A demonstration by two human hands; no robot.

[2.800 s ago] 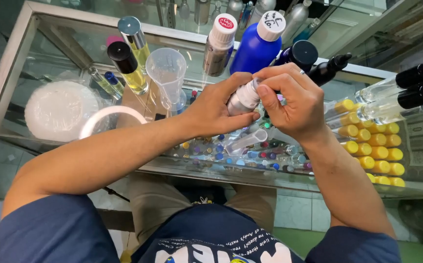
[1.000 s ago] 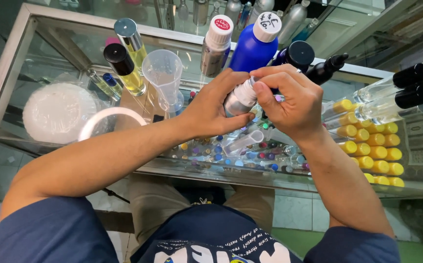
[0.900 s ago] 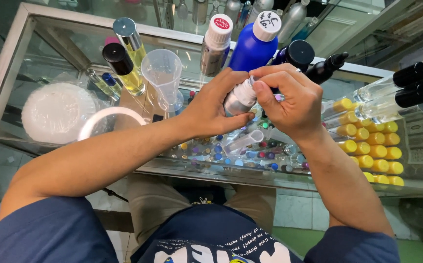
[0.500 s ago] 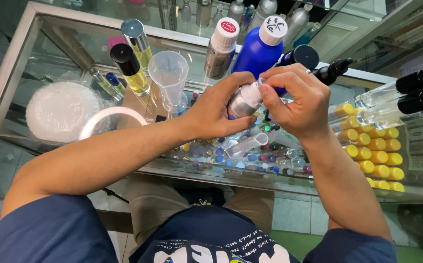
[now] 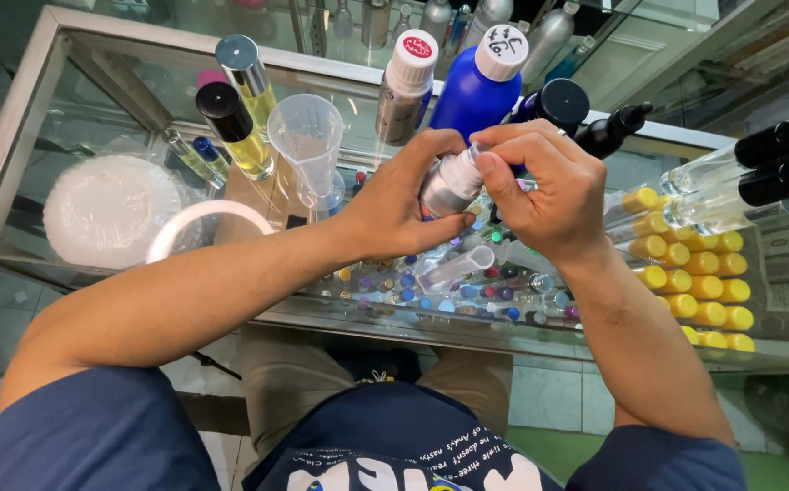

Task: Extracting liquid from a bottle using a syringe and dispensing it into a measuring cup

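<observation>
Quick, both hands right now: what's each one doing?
Left hand: closed around the small silver bottle, holding it above the glass counter.
Right hand: fingers pinched on the bottle's white cap.

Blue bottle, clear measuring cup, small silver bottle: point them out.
blue bottle [image 5: 472, 102], head view, on its blue body.
clear measuring cup [image 5: 306, 136], head view, on its wall.
small silver bottle [image 5: 442, 189], head view, on its silver side.

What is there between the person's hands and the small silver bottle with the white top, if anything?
Nothing visible. The left hand is wrapped directly around the small silver bottle, and the right hand pinches its white top. The bottle is held above the glass counter, in front of the blue bottle and clear measuring cup.
</observation>
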